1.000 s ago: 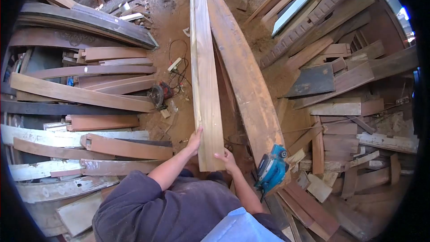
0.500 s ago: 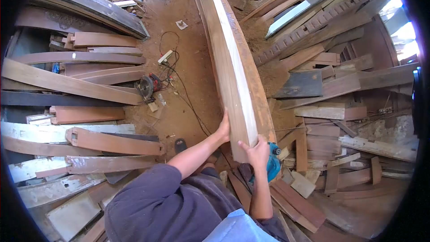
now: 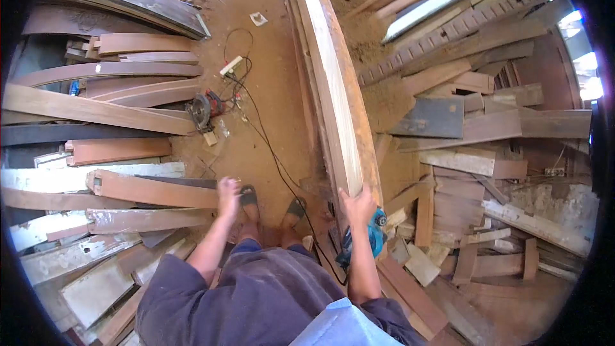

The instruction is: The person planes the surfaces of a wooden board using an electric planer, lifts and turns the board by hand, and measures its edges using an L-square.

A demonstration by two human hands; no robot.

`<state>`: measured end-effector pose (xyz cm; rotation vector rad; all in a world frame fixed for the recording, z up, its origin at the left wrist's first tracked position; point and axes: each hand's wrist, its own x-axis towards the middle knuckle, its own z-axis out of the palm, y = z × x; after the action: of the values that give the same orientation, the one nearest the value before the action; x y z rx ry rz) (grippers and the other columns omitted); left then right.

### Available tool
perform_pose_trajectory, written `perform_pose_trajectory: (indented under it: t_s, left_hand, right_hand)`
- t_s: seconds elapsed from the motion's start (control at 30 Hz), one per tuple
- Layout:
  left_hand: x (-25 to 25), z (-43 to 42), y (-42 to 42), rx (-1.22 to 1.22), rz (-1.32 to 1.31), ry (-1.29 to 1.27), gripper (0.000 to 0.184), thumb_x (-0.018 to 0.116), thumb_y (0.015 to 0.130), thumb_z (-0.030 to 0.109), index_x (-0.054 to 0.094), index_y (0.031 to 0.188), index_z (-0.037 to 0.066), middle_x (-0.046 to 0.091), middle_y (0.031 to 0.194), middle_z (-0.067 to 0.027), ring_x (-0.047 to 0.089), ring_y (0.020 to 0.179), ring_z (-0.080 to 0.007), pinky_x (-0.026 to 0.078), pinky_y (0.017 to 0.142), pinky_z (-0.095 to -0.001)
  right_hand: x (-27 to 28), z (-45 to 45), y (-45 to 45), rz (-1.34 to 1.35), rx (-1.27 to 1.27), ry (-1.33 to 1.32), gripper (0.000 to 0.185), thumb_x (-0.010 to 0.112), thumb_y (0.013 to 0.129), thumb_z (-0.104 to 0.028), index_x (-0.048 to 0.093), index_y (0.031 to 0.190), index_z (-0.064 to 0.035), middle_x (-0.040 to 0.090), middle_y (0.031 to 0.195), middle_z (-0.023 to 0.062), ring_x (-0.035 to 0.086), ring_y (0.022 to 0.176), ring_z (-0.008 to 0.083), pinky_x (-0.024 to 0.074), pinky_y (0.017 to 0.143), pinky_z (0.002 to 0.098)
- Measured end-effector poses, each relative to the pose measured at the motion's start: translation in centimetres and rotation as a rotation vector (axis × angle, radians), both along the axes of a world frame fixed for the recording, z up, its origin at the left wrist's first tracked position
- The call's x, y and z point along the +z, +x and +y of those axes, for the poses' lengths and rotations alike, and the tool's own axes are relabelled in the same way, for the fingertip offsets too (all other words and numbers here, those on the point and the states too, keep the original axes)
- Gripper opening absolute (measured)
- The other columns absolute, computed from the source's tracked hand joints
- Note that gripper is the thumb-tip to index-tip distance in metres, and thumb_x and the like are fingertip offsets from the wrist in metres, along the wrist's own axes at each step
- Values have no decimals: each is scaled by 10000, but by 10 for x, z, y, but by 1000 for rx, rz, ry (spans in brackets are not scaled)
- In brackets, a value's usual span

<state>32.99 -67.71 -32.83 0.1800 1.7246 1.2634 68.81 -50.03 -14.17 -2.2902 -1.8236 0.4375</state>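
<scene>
A long wooden plank point(image 3: 337, 106) with a pale, freshly bared edge lies lengthwise along a rust-brown beam point(image 3: 362, 112). My right hand point(image 3: 360, 208) grips its near end, the thumb on the pale edge and the fingers over the right side. Right beside that wrist sits a teal power tool point(image 3: 375, 234), partly hidden by my forearm. My left hand point(image 3: 229, 197) is in the air above the floor, left of the plank and apart from it, its fingers loosely bent and somewhat blurred, with nothing visible in them.
A circular saw point(image 3: 204, 110) and a white power strip point(image 3: 231, 66) lie on the dusty floor. A black cable point(image 3: 272, 157) runs past my feet. Stacked boards point(image 3: 134, 189) line the left side, and loose timber point(image 3: 474, 211) is piled on the right.
My left hand has let go of the plank's left side and swung left. The plank has rolled or tilted slightly, showing less of its left face. My right hand remains on its near end.
</scene>
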Motion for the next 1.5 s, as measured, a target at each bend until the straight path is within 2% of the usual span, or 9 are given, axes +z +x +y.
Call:
perform_pose_trajectory:
  t_s: [0.2, 0.43, 0.6, 0.67, 0.77, 1.07, 1.13, 1.2, 1.5]
  left_hand:
    - [-14, -57, -52, 120, 213, -189, 669, 556, 1097, 598, 416, 1577, 154, 610, 1401, -115, 588, 1287, -230, 487, 1043, -443]
    - [32, 22, 86, -673, 459, 26, 305, 682, 1056, 277, 715, 1217, 20, 737, 1181, -156, 711, 1119, -285, 543, 1021, -389]
    - [137, 68, 196, -1076, 441, 462, 263, 639, 1054, 254, 714, 1214, 59, 711, 1188, -156, 679, 1176, -355, 538, 1032, -446]
    - [164, 84, 241, -1251, 384, 715, 267, 624, 1064, 271, 708, 1222, 72, 698, 1190, -152, 671, 1168, -363, 540, 1023, -464]
    - [173, 102, 304, -1160, 329, 1030, 284, 613, 1071, 294, 698, 1233, 77, 687, 1218, -155, 664, 1156, -366, 544, 1006, -464]
    - [249, 150, 304, -1788, -50, 1006, 403, 636, 1058, 398, 754, 934, 32, 674, 757, -159, 694, 741, -341, 565, 722, -447]
    - [250, 142, 297, -1717, -61, 1114, 518, 602, 1082, 459, 751, 860, 16, 656, 678, -157, 676, 645, -288, 533, 638, -426]
    - [263, 137, 277, -1869, -474, 628, 665, 545, 1108, 523, 732, 741, 1, 663, 647, -170, 677, 629, -267, 507, 619, -432]
    - [233, 111, 301, -972, 265, 497, 806, 487, 1109, 601, 672, 632, -22, 597, 624, -279, 622, 589, -470, 478, 600, -549]
  right_hand:
    - [-1, 66, -18, -8, 64, -78, 742, 934, 761, -494, 698, 1293, -33, 776, 1016, 284, 742, 991, 496, 596, 851, 563]
    - [68, -36, 37, 33, 79, 86, 900, 975, 746, -356, 547, 1466, -26, 611, 1380, 256, 579, 1289, 451, 477, 1078, 528]
    - [-2, -171, 119, -192, -163, 160, 626, 907, 845, -263, 558, 1290, 5, 653, 1194, 199, 660, 1041, 353, 542, 908, 488]
    - [-35, -187, 123, 868, -601, 46, 439, 840, 919, -164, 567, 1226, -8, 683, 997, 110, 665, 771, 208, 545, 703, 353]
    - [-30, -187, 126, 971, -553, 52, 295, 787, 962, -110, 612, 1183, -24, 648, 812, 21, 588, 599, 98, 464, 557, 261]
    - [138, -240, 116, 779, -267, -150, 336, 877, 909, -226, 736, 1125, -10, 707, 820, 30, 624, 674, 115, 508, 644, 287]
    - [153, -229, 118, 711, -194, -191, 321, 877, 908, -201, 726, 1105, 2, 703, 835, 19, 629, 704, 106, 511, 665, 277]
    - [157, -220, 118, 642, -119, -225, 307, 876, 906, -177, 716, 1086, 14, 698, 850, 9, 633, 734, 97, 514, 685, 267]
    - [156, -180, 68, 478, -162, -251, 338, 916, 881, -236, 756, 1050, 9, 721, 811, 44, 605, 699, 129, 519, 695, 329]
